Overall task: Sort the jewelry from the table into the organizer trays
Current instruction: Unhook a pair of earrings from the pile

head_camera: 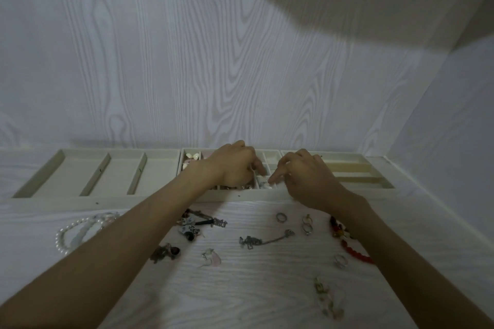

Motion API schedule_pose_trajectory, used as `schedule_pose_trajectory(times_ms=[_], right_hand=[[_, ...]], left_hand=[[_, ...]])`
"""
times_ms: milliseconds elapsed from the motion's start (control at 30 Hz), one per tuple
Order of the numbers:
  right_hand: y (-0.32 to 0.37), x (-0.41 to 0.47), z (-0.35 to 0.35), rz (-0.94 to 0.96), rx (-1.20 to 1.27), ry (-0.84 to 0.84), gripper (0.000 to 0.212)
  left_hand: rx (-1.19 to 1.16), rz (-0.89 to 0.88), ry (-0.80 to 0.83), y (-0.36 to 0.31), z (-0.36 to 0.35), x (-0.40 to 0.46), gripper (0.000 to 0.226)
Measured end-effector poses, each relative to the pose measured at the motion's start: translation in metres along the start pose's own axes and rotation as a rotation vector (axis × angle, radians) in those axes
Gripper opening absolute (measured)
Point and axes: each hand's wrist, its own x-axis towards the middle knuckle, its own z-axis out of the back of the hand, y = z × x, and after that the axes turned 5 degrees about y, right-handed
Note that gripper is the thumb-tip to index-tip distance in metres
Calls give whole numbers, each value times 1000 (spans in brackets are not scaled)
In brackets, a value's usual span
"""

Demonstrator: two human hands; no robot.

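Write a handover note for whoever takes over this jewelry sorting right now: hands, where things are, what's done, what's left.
Left hand and right hand: both over the middle tray, fingers curled at its small compartments; whether either holds a piece can't be seen.
Done: a few pale pieces lie in the middle tray. Left tray and right tray show nothing inside.
Left on the table: pearl bracelet, rings, silver chain, red beads, assorted charms.

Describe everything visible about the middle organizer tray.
The middle organizer tray is a pale cream box of many small compartments, lying flat against the wall between two wider trays. Its far-left cells hold white and pink pieces. The left hand and right hand reach into it, hiding much of the inside.
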Motion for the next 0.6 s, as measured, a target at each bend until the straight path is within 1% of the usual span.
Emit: schedule_pose_trajectory(times_ms=[100, 167, 233, 300, 400, 467, 600], right_hand=[[6, -16, -1, 12, 105, -91, 30], [16, -29, -2, 37, 194, -132, 24], [31, -42, -5, 64, 265, -97, 19], [51, -52, -11, 103, 312, -19, 17], [76, -56, -22, 164, 321, 63, 18], [89, -56, -26, 160, 333, 80, 21], [103, -56, -31, 96, 357, 102, 27]], left_hand=[[-99, -7, -16, 5, 3, -24, 25], [-168, -17, 19, 9, 2, -44, 21], [-231, -31, 102, 15, -1, -65, 19], [-309, -53, 226, 20, -4, -84, 17], [-334, -43, 355, 26, -9, -100, 17], [-339, -36, 393, 26, -10, -106, 15], [-341, -42, 402, 24, -7, -111, 17]])
